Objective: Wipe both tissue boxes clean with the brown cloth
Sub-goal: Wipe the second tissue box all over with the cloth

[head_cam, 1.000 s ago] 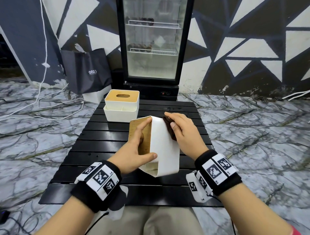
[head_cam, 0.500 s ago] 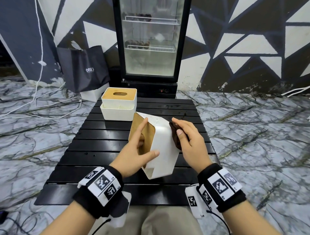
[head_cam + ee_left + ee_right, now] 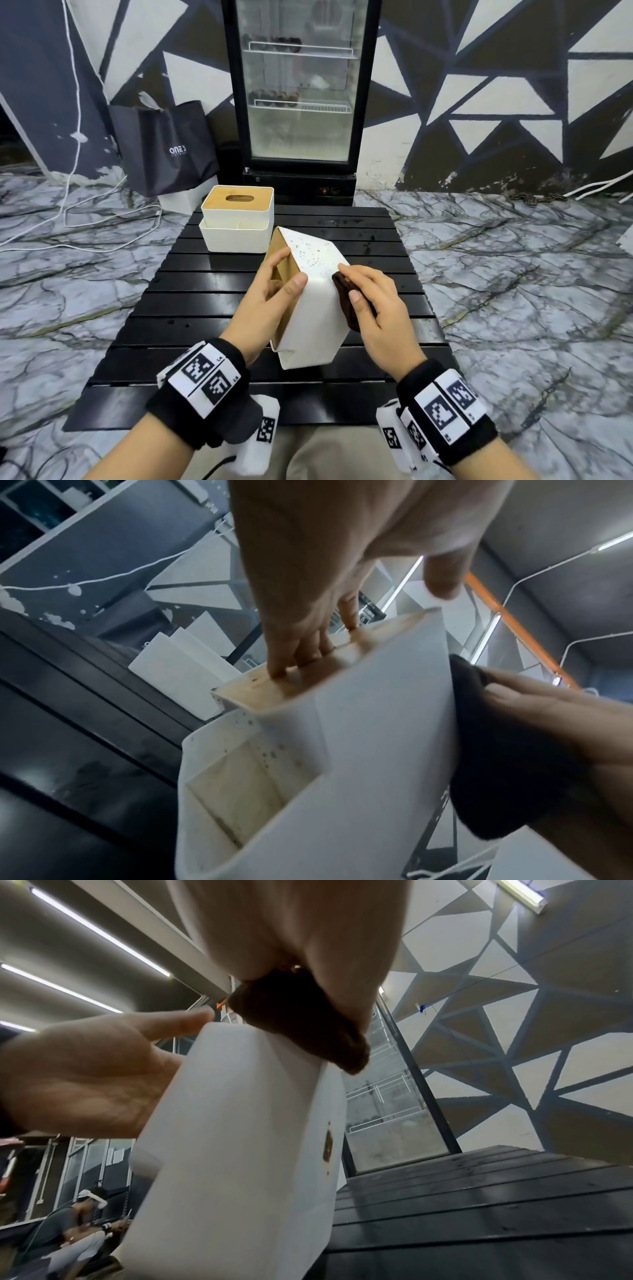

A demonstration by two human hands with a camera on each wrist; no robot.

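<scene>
A white tissue box [image 3: 313, 308] with a wooden lid is tipped on its side over the black slatted table [image 3: 212, 294]. Dark specks dot its upper far face. My left hand [image 3: 274, 294] grips it, fingers in the lid slot [image 3: 301, 656], thumb on the white face. My right hand [image 3: 370, 305] holds the brown cloth [image 3: 346, 301] against the box's right face [image 3: 240, 1123], near the top edge [image 3: 301, 1026]. A brown stain [image 3: 328, 1146] shows on that side. The second tissue box [image 3: 238, 217] stands upright at the table's far left.
A glass-door fridge [image 3: 299, 99] stands behind the table, with a black shopping bag [image 3: 168, 147] to its left on the marble floor. White cables [image 3: 102, 219] trail across the floor at left. Another person [image 3: 68, 1229] sits in the background of the right wrist view.
The box has turned in my left hand, so its speckled face now shows on top. My right hand with the cloth has slid down along the right face, toward me.
</scene>
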